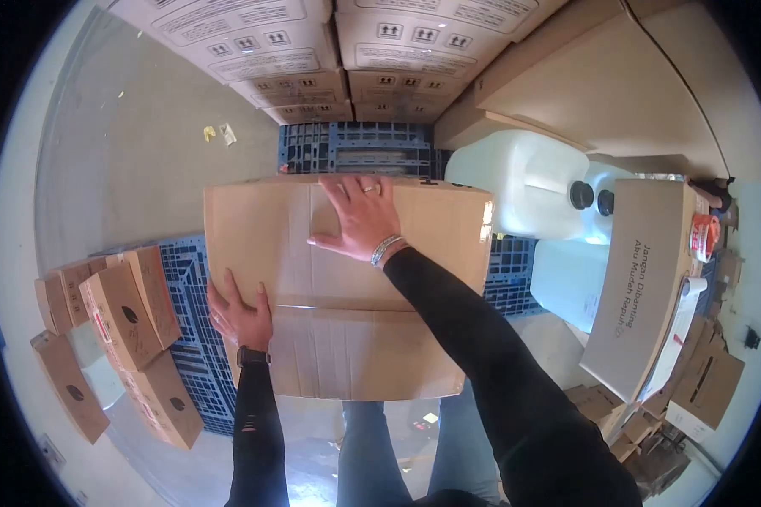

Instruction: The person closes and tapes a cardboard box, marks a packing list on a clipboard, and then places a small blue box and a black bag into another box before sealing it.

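A large closed cardboard box (347,355) lies in front of my legs, with a seam running across its top. My left hand (241,314) rests near the box's left edge, fingers spread, a dark watch on the wrist. Toward the far edge, my right hand (362,218) lies on the top with its thumb stretched out to the left and its fingertips at the rim. Bracelets and a ring show on that hand. What is beneath the box is mostly hidden.
Blue plastic pallets (196,325) show left, right and behind. Tall stacked cartons (271,51) stand at the back. Translucent jerrycans (524,182) with black caps and a printed carton (638,279) are at right. Smaller boxes (125,317) sit at left. Paper scraps (227,133) litter the floor.
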Demonstrator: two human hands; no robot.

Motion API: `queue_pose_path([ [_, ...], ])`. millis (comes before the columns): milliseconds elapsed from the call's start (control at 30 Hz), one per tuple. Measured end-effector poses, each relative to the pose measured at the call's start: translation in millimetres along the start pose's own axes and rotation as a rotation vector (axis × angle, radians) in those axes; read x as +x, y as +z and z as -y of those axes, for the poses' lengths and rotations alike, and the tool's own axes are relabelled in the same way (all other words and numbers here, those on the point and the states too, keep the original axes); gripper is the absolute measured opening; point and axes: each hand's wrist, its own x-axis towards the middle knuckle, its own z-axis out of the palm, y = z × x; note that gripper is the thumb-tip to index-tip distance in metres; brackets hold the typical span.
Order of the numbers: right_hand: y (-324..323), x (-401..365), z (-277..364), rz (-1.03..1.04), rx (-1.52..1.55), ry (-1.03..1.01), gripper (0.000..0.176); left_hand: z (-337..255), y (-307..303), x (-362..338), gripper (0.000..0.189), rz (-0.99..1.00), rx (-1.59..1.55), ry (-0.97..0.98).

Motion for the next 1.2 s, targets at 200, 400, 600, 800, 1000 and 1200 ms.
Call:
queue_pose_path([
  [200, 13.1, -0.6, -18.0, -0.034, 0.108, 0.024, 0.102, 12.5, 5.5, 13.2, 0.089, 0.012, -0.133, -0.070],
  [400, -21.2, 5.4, -28.9, 0.304, 0.341, 0.097, 0.113, 33.6, 33.7, 18.8, 0.084, 0.038, -0.309, -0.015],
  [600, -191.0, -90.1, -103.3, -0.393, 0.260, 0.079, 0.074, 19.6, 16.3, 19.2, 0.076, 0.073, -0.180, -0.015],
  [800, -519.2, -239.5, -341.6, -0.074, -0.930, 0.514, 0.062, 22.7, 18.8, 22.7, 0.069, 0.146, -0.250, -0.008],
  [1000, -553.6, -324.9, -513.7, 0.346, -0.359, 0.634, 0.056, 28.3, 29.6, 17.5, 0.068, 0.115, -0.306, 0.094],
  [1200, -521.9, -313.4, -488.8, -0.199, -0.444, 0.534, 0.027, 13.9, 8.4, 15.4, 0.080, 0.089, -0.146, -0.149],
])
